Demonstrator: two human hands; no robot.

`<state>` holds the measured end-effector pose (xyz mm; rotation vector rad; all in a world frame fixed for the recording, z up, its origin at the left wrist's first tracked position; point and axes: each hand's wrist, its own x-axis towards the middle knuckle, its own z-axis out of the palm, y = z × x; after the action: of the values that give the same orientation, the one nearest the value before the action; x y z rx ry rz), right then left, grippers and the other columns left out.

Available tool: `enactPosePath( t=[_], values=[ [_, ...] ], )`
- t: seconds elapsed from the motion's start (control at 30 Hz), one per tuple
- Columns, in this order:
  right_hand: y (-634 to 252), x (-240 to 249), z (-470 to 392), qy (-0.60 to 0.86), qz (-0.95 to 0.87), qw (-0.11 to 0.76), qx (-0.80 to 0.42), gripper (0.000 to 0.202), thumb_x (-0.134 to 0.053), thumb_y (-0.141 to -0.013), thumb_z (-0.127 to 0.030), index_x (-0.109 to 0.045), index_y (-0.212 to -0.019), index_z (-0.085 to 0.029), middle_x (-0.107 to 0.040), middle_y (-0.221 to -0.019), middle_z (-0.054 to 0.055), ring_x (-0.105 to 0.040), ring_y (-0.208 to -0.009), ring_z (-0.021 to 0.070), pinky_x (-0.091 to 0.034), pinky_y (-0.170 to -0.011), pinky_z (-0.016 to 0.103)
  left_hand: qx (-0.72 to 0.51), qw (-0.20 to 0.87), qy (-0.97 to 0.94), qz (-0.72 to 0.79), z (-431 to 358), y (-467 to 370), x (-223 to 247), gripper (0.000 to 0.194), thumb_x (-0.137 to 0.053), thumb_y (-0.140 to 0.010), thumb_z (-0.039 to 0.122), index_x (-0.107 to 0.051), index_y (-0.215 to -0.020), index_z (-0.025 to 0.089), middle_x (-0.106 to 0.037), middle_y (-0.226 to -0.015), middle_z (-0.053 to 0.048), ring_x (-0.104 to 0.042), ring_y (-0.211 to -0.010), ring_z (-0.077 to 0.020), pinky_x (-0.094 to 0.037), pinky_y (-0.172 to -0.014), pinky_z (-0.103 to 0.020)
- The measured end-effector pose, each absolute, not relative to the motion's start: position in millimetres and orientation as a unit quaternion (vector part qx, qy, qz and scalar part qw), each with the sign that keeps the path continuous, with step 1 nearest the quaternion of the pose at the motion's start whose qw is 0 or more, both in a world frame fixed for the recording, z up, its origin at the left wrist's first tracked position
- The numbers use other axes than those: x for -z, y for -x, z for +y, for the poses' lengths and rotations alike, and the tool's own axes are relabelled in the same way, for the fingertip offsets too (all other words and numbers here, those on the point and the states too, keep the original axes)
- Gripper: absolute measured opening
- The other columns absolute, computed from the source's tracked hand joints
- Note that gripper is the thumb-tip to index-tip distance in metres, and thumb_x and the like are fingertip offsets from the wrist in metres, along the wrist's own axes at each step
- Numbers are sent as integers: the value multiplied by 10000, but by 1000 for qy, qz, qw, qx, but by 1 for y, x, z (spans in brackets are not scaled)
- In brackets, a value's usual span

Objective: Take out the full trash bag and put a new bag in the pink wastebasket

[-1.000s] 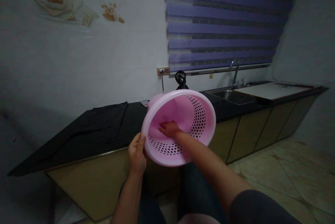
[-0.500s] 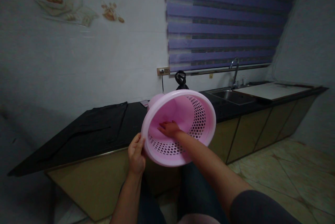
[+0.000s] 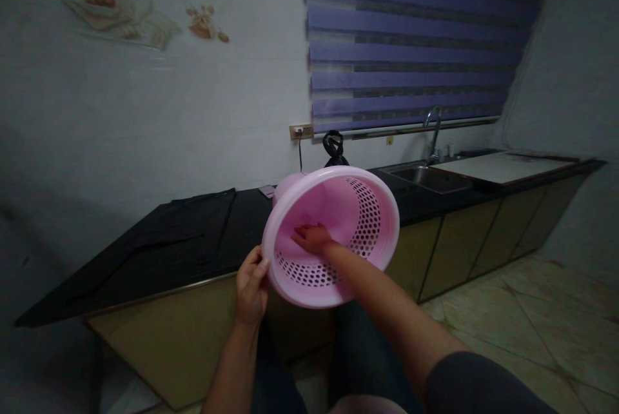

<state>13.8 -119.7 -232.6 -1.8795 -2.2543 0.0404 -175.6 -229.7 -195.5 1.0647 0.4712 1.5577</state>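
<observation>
By the left hand (image 3: 251,288), the pink basket (image 3: 336,207) is gripped at its rim's eight o'clock; inside, the right hand (image 3: 312,238) is held with fingers extended, contact unclear. Almost nothing has been shifted since a second ago, suggesting a steady hold. The perforated, glossy basket is tilted mouth-first toward the wearer; the sink (image 3: 430,178) is seen at two o'clock.

Wall (image 3: 232,98): pale, food motifs (image 3: 206,22)
Blind (image 3: 411,49): purple, striped
Counter (image 3: 246,220): long, black
Floor (image 3: 532,324): pale, tiled
Light: dim
</observation>
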Motion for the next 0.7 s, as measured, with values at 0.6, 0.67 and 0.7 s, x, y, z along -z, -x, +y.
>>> enactPosePath(
  t=[0.6,0.67,0.7],
  values=[
    [-15,233,-119,632,-766,111,-30,598,-232,-950,-553,-520,-1364,-232,-536,-1356,72,-484,-1241,268,-313,-1016,466,-603,609,-490,162,-231,186,197,281,-782,-665,328,-676,-865,161,-650,-748,-17,-578,-653,-114,-453,-602,-188],
    [-15,232,-119,635,-764,109,-33,603,-228,-949,-557,-511,-1374,-236,-529,-1364,71,-475,-1251,268,-309,-1018,463,-599,610,-493,159,-231,187,197,291,-780,-672,319,-676,-894,161,-661,-775,-25,-594,-686,-120,-462,-629,-193],
    [-15,232,-120,635,-764,108,-32,604,-229,-948,-557,-509,-1375,-234,-529,-1363,73,-475,-1251,269,-312,-1015,461,-598,610,-496,159,-230,187,197,296,-779,-674,315,-675,-903,161,-662,-786,-27,-598,-701,-124,-466,-642,-197]
  ],
)
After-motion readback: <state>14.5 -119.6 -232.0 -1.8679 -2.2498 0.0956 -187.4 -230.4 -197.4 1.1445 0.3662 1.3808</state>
